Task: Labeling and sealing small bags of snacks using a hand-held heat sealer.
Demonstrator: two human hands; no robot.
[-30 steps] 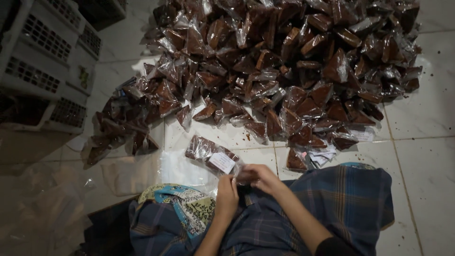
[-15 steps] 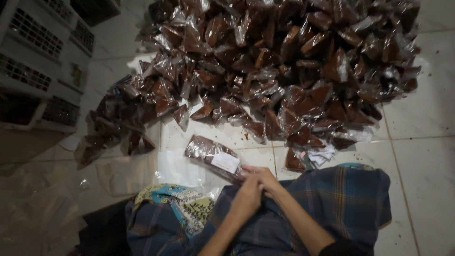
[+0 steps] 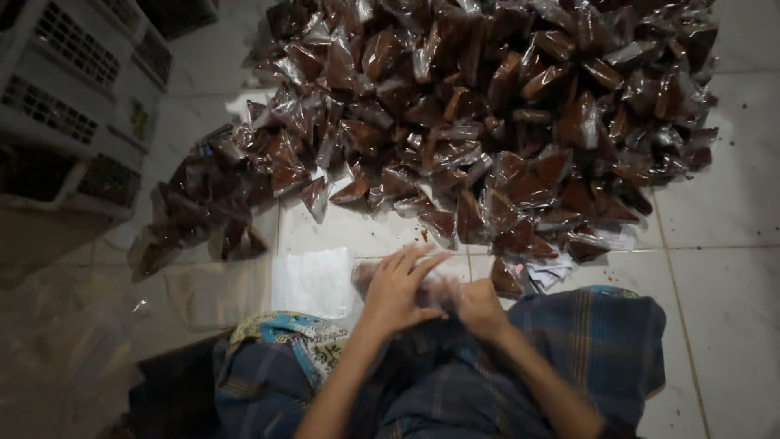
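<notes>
Both hands on clear packet (image 3: 382, 280); left hand (image 3: 398, 289) fingers spread; right hand (image 3: 479, 307) fingers curled, grip blurred.

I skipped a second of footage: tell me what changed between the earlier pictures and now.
The left hand moved forward and spread flat over the clear packet that earlier lay uncovered ahead of it. The right hand stays close beside it. The pile of brown packets and the crates are unchanged.
</notes>
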